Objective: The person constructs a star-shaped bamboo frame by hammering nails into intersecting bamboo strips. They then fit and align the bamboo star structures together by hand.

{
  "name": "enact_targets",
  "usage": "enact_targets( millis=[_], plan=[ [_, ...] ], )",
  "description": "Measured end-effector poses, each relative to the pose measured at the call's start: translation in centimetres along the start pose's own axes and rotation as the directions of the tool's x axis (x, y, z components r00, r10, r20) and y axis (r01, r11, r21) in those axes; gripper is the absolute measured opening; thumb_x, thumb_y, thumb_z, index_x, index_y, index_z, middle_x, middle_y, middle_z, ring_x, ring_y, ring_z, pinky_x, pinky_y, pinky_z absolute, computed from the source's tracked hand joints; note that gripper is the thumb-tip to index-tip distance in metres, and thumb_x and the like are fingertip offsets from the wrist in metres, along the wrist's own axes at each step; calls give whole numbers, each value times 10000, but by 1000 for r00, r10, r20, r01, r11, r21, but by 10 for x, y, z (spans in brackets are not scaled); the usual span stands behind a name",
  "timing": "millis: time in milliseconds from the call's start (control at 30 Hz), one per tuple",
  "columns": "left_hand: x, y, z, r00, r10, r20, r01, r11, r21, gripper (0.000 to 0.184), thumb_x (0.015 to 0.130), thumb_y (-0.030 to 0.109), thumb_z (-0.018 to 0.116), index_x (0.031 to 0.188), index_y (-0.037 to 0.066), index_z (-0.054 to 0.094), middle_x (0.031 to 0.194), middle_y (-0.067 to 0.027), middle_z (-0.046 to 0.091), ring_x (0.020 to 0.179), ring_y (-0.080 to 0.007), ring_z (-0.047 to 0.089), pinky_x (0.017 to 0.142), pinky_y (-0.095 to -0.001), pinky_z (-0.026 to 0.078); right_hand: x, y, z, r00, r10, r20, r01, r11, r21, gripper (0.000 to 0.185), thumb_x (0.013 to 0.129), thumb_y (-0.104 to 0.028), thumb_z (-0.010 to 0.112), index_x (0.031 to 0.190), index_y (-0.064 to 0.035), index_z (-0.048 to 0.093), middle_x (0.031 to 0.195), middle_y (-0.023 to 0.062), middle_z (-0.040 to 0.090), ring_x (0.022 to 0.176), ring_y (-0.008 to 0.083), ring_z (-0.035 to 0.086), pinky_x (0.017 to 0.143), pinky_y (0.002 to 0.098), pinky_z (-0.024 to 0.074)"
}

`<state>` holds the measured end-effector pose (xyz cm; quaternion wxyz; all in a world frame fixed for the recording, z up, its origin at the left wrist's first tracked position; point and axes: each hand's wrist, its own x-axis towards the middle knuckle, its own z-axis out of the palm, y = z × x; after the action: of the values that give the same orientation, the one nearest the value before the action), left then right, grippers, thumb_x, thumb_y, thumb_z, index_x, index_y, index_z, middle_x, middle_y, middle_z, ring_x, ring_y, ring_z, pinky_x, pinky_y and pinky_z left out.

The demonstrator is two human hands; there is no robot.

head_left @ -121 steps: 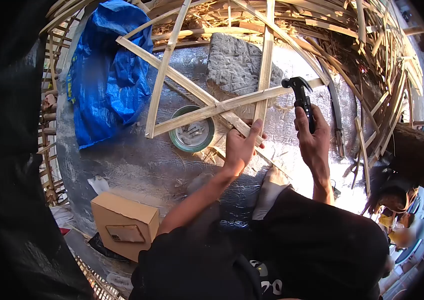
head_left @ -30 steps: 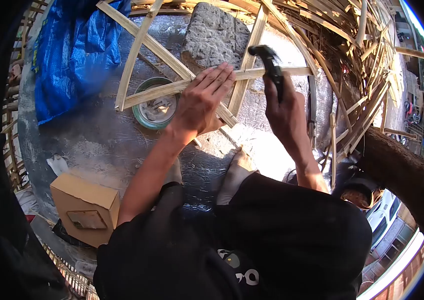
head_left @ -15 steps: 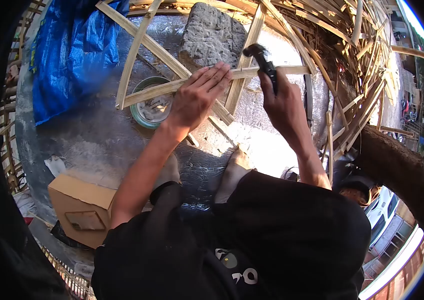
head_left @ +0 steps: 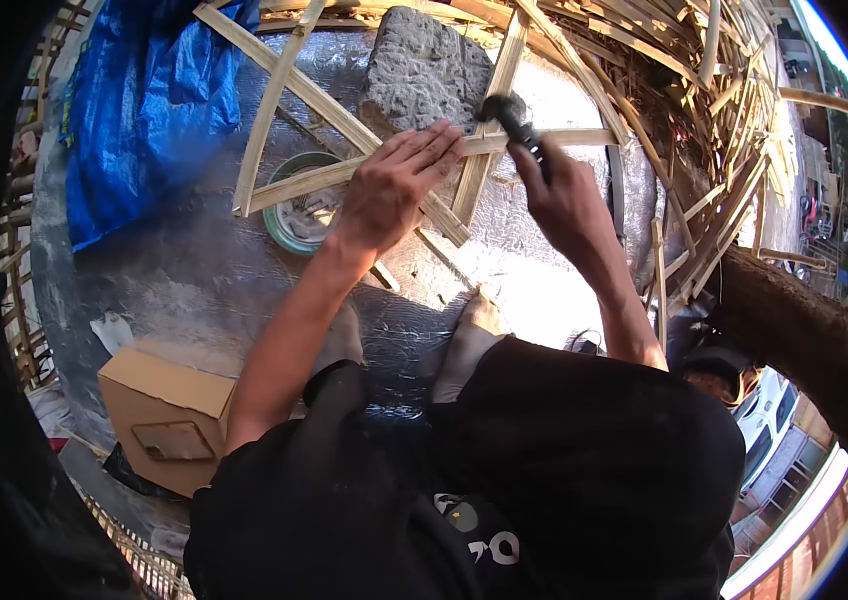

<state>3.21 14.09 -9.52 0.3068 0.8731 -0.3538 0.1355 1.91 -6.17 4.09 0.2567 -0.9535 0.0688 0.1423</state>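
Observation:
A frame of thin wooden slats lies crossed over a rough grey stone [head_left: 426, 68]. My left hand [head_left: 389, 190] grips the long horizontal slat [head_left: 309, 183] at the stone's lower edge, fingers together across it; the thumb is hidden. Closed around the dark handle of a hammer [head_left: 516, 118], my right hand [head_left: 566, 190] is to the right of it. The hammer's blurred head is over the slats near the stone's lower right corner. Whether it touches the wood I cannot tell. Any nail under the fingers is hidden.
Below the slats is a round tub [head_left: 289, 232] with small pieces inside. A blue tarp [head_left: 149, 130] hangs at the left, above a cardboard box [head_left: 159, 390] bearing a phone [head_left: 174, 441]. Split wood [head_left: 684, 60] is heaped at upper right, near a thick log [head_left: 794, 330].
My right hand and the hammer have shifted slightly left and downward, toward the slats. My left hand stays in nearly the same place on the frame.

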Motion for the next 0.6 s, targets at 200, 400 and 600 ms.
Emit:
enact_targets(
  millis=[200,400,600],
  plan=[
    [6,8,-7,1000,-6,23,4,998,67,624,822,1,601,1436,86,527,1450,-59,562,1375,-209,493,1136,-387,389,-20,16,20,989,0,-148,26,985,171,428,986,-395,621,931,29,600,605,194,543,517,299,551,538,430,409],
    [10,23,-14,987,154,39,-158,922,353,412,963,93,530,1371,74,581,1418,-87,593,1323,-228,546,1021,-422,475,-60,70,92,820,345,-456,294,430,854,340,1046,-397,515,1014,-59,512,601,-46,412,441,44,351,403,217,298],
    [78,72,-159,979,189,72,-202,940,276,418,875,45,615,1293,29,635,1292,-146,667,1202,-270,633,955,-410,498,-55,147,125,740,560,-372,-215,721,659,415,1010,-409,557,939,-2,589,649,133,567,573,259,570,569,407,459]
  ],
)
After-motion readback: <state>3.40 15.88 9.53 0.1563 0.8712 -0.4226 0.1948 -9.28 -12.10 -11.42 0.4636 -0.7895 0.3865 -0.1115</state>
